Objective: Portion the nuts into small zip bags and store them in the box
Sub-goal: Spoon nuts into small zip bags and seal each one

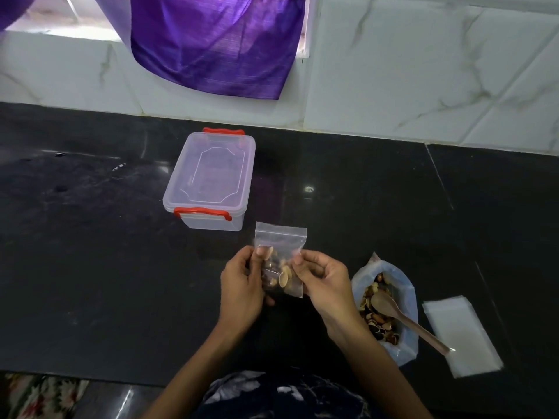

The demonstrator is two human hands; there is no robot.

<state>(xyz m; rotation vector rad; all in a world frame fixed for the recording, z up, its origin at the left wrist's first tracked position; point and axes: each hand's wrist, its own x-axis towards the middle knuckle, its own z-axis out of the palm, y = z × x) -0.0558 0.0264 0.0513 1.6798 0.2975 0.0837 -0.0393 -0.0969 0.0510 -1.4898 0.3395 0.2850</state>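
Centrally, small zip bag (279, 261) of nuts upright between left hand (242, 282) and right hand (325, 282), both pinching it

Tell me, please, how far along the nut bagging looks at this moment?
Early on. Done: one small zip bag holds a portion of nuts. In hand: the left hand and right hand pinch that bag. Left: the box has its lid on, the nut bag holds plenty under the spoon, and empty bags wait.
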